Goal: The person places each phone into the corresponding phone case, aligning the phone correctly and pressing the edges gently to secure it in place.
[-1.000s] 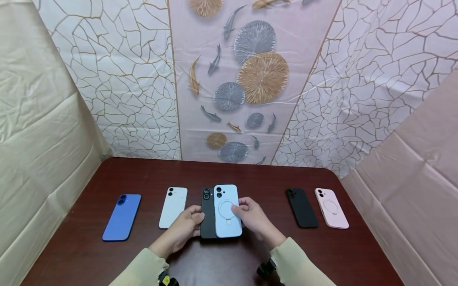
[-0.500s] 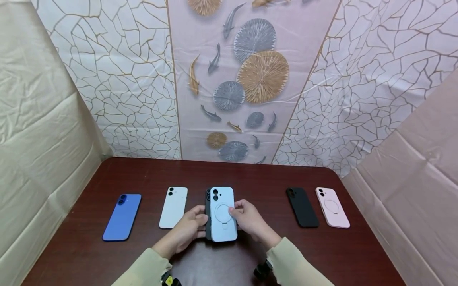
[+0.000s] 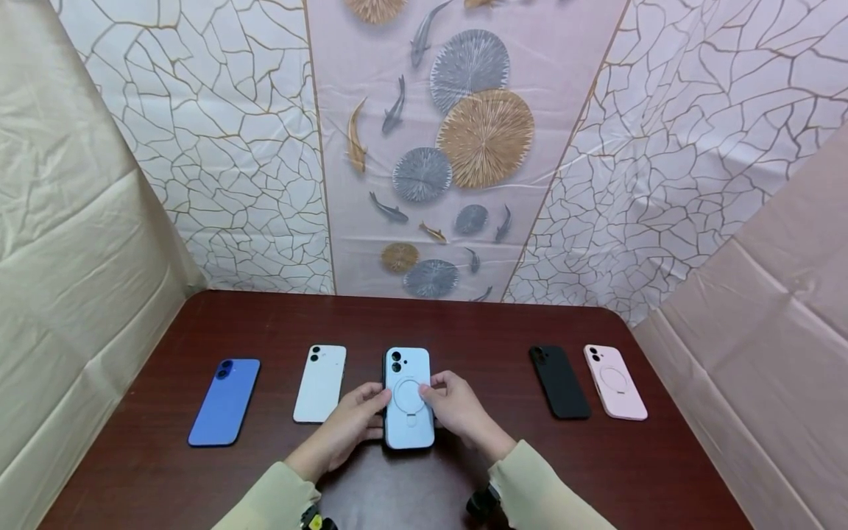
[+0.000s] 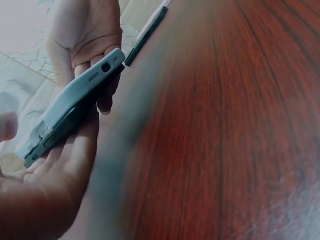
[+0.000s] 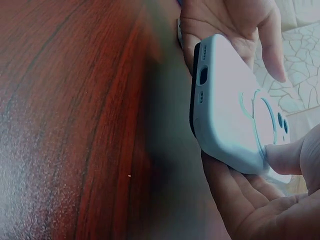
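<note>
A light blue phone case [image 3: 408,427] with a ring on its back lies over a black phone [image 4: 60,131], both lifted above the table. Nearly all of the phone is hidden from above; a dark edge shows along the case's left side. My left hand [image 3: 351,423] holds the phone from the left, fingers beneath it, and in the right wrist view its thumb [image 5: 272,47] stands off the case. From the right, my right hand [image 3: 464,412] pinches the case, thumb on the ring and fingers underneath. The case's port opening [image 5: 203,76] faces me.
On the dark red wooden table [image 3: 265,324] lie a blue phone [image 3: 225,403] and a white phone [image 3: 320,383] to the left. A black phone or case [image 3: 559,383] and a pink case with a ring [image 3: 616,383] lie to the right. Patterned cloth [image 3: 252,147] hangs behind.
The light blue case has moved left until it covers the black phone, which earlier stuck out well on the left. Both hands have come closer together, keeping their holds.
</note>
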The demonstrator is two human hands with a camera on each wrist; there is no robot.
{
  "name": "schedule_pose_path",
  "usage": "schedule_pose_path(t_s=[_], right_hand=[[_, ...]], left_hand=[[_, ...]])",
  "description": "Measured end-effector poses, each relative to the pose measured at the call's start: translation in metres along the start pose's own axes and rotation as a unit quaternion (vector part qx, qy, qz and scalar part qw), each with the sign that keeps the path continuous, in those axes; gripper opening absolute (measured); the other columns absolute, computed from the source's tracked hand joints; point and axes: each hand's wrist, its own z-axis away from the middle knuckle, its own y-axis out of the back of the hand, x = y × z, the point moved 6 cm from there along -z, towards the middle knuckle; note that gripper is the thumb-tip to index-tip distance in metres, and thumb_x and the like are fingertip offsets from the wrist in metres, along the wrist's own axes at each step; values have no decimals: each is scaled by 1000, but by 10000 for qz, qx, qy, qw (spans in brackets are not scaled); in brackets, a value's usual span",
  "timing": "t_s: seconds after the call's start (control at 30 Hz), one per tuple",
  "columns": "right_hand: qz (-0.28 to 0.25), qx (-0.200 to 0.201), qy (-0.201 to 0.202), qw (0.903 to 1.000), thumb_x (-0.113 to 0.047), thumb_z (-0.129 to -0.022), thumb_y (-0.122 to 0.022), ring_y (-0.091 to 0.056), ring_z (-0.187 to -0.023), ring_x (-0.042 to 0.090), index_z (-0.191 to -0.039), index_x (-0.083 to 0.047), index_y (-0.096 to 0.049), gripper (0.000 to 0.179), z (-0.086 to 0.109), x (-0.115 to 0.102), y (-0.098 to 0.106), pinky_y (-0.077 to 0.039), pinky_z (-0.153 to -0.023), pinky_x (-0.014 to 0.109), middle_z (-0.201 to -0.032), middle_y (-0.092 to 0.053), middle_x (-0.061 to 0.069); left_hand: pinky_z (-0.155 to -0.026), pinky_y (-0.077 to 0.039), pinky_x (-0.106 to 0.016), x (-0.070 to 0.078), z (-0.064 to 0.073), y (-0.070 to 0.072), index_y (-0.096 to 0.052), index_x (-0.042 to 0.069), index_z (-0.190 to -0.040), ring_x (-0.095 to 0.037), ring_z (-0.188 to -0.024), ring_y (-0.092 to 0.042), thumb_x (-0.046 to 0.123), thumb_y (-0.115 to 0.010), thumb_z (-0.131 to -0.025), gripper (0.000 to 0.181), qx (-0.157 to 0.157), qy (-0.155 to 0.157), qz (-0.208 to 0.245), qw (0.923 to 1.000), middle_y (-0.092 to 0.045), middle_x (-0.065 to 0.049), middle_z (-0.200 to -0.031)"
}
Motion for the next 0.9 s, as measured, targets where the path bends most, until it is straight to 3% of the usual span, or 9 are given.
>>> schedule_pose_path(t_s=[0.3,0.57,0.9], right_hand=[[24,33,59,10000,-23,-99,-58,-67,-81,19,-112,3,-49,31,1,1,-1,-57,-65,37,-91,-69,11],[-54,-24,44,10000,-28,-97,-61,-67,-83,19,-107,2,-49,34,0,1,-1,-57,-65,37,-93,-69,11],[-372,-4,291,9989,-21,-102,-50,-67,-79,27,-106,3,-55,25,-1,1,1,-57,-67,40,-93,-64,14]], left_hand=[[-75,-56,-38,2,-1,0,-40,-7,-136,-23,-92,-67,28,-64,-95,59,181,-161,-405,9989,-66,-17,-111],[-73,-56,-37,2,1,1,-44,-8,-133,-23,-91,-67,24,-61,-97,51,219,-297,-483,9982,-66,-18,-111],[-76,-55,-37,1,3,1,-37,-14,-137,-24,-95,-66,20,-53,-101,52,162,-331,-413,9985,-63,-22,-117]])
